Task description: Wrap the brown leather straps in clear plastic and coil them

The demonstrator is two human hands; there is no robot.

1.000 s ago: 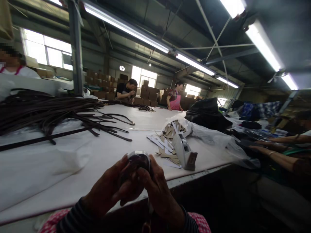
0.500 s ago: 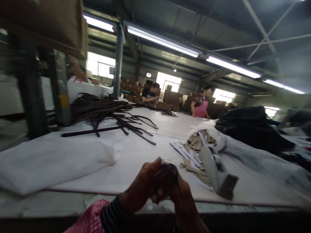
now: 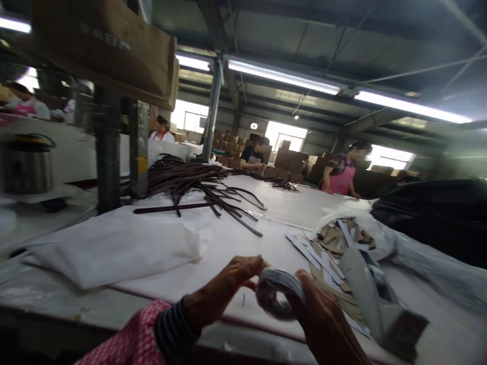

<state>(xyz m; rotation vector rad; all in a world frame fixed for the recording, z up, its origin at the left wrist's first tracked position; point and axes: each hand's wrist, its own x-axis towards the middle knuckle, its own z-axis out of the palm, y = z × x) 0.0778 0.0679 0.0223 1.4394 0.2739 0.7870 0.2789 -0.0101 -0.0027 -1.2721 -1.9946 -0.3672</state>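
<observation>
A roll of tape (image 3: 265, 290) is held above the front of the table, its round hole facing me. My right hand (image 3: 321, 314) grips it from the right, fingers wrapped at the rim. At the roll's upper left edge, my left hand (image 3: 228, 286) has its thumb and fingertips closed on it; whether a loose tape end is between them I cannot tell. A grey tape dispenser (image 3: 365, 291) stands just right of my right hand. Beside it lie flat beige and white strips (image 3: 323, 266), some spilling from a clear plastic bag (image 3: 384, 241).
Dark brown leather straps (image 3: 182, 177) are heaped at the table's far left. White sheeting (image 3: 125, 248) lies in front of them. Black material (image 3: 433, 213) sits at the right. A post (image 3: 108, 152) and a hanging brown bag (image 3: 114, 50) rise at left. Several people work beyond the table.
My view has swung left. The roll has turned so its hole shows, and my hands have moved apart around it, the left lying along its left side.
</observation>
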